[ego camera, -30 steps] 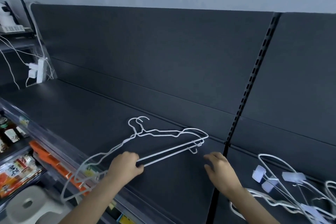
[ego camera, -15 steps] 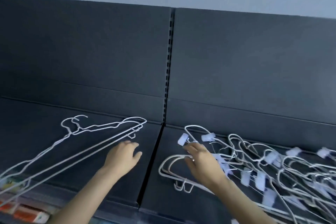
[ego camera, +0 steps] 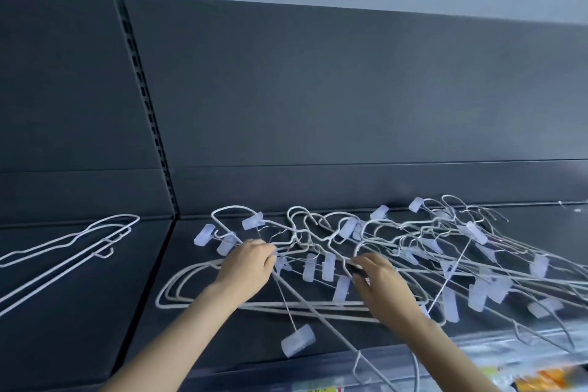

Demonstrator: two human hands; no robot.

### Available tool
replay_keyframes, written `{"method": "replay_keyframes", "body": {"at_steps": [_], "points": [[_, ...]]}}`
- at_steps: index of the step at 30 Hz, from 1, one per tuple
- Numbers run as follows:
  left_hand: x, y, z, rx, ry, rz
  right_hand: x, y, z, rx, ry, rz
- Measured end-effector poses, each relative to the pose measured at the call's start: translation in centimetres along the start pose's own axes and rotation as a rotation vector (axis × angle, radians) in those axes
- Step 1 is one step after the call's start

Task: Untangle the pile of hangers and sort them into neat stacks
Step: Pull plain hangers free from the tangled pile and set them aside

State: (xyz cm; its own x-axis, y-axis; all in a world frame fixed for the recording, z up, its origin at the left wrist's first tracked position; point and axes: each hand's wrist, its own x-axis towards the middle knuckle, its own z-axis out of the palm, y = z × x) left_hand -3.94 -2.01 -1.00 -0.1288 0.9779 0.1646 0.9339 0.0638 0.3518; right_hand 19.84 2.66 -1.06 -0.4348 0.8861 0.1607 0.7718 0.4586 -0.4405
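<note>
Two bare hands reach into the tangled pile of hangers on the dark shelf: the left hand and the right hand each pinch a wire there. Well apart to the left lies a neat stack of hangers.

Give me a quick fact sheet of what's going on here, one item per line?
Setting: dark shelf with a slotted upright
Left hand: in the tangled pile, fingers closed on wires
Right hand: in the same pile, fingers around a wire; firm grip or not, cannot tell
Pile: white wire hangers, many with pale clips, overlapping
Sorted stack: a few plain hangers, aligned, left of the upright, untouched
Loose clip: hangs on a wire near the shelf's front edge
Progress: most hangers unsorted
</note>
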Motion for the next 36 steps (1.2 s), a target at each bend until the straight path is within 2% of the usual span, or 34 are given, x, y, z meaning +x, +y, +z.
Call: {"method": "replay_keyframes", "body": {"at_steps": [7, 12, 18, 20, 22, 25, 29, 36], "points": [[2.2, 2.7, 3.2, 0.079, -0.16, 0.046, -1.0, 3.4, -1.1, -0.011, -0.015, 0.098], [2.7, 2.3, 3.2, -0.135, -0.014, -0.019, 0.0, 3.1, -0.3, -0.059, -0.066, 0.067], [2.6, 1.0, 1.9, -0.119, 0.021, -0.004, 1.5, 1.1, 2.1, -0.174, -0.215, 0.115], [2.5, 0.7, 1.9, -0.1, 0.018, 0.011, 2.1, 0.9, 2.5, -0.159, -0.194, 0.148], [2.5, 0.4, 1.9, -0.087, 0.015, 0.028, 2.8, 1.1, 2.3, -0.045, -0.143, 0.187], [2.7, 0.0, 1.8, -0.137, 0.085, 0.028, 3.6, 1.5, 1.9, 0.038, -0.093, 0.215], [2.7, -1.4, 0.8, -0.127, 0.168, -0.011, 4.5, 2.1, 2.1, 0.076, -0.128, 0.186], [1.8, -3.4, 1.0, -0.14, 0.079, -0.065, 5.7, 1.9, 3.2, 0.123, -0.127, 0.117]]}}
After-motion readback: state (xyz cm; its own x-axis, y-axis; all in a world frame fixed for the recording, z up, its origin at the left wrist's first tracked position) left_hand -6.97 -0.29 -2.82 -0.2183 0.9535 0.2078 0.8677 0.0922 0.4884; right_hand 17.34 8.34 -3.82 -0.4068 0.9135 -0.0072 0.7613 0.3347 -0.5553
